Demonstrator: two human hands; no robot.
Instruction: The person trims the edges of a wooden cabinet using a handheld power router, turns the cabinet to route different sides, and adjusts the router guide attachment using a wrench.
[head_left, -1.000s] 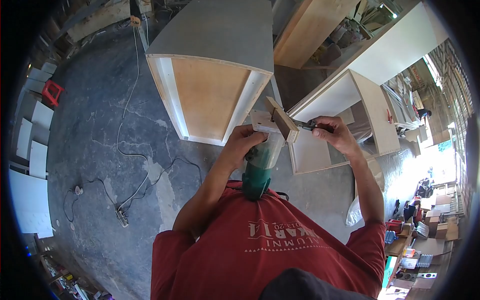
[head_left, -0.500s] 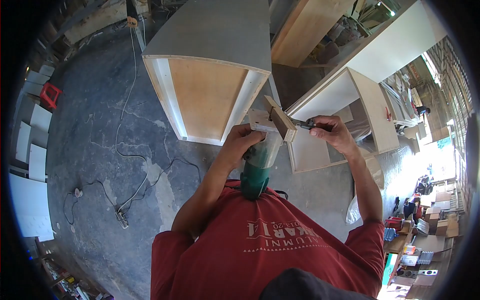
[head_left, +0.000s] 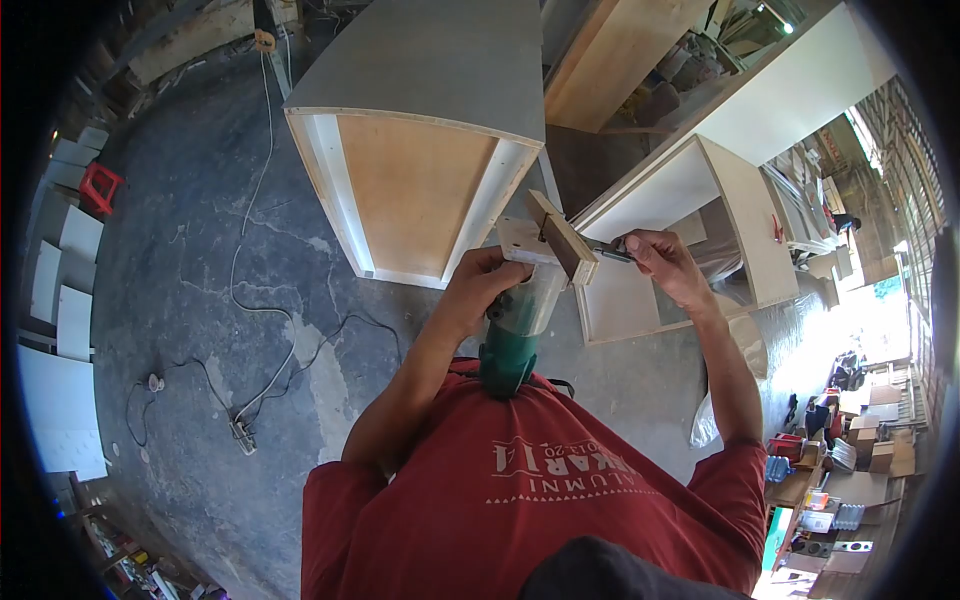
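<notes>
A green trim router (head_left: 510,355) with a clear housing stands against the front of my red shirt, its pale base plate (head_left: 520,240) uppermost. My left hand (head_left: 474,292) is closed around the housing, just under the plate. A wooden strip (head_left: 564,238) stands on edge across the plate's right side. My right hand (head_left: 668,265) pinches the outer end of a slim dark metal tool (head_left: 610,250), whose other end meets the strip's right face. I cannot make out the exact kind of tool, and the strip hides its tip.
A grey-topped cabinet (head_left: 420,70) stands ahead, with a white open cabinet (head_left: 650,225) to its right. Cables (head_left: 268,395) trail over the concrete floor at left. A red stool (head_left: 100,188) stands far left. Boxes and supplies crowd the right side.
My right fingers have shifted slightly along the metal tool towards its outer end and changed their pinch. My left hand, the router and the wooden strip stay almost in place.
</notes>
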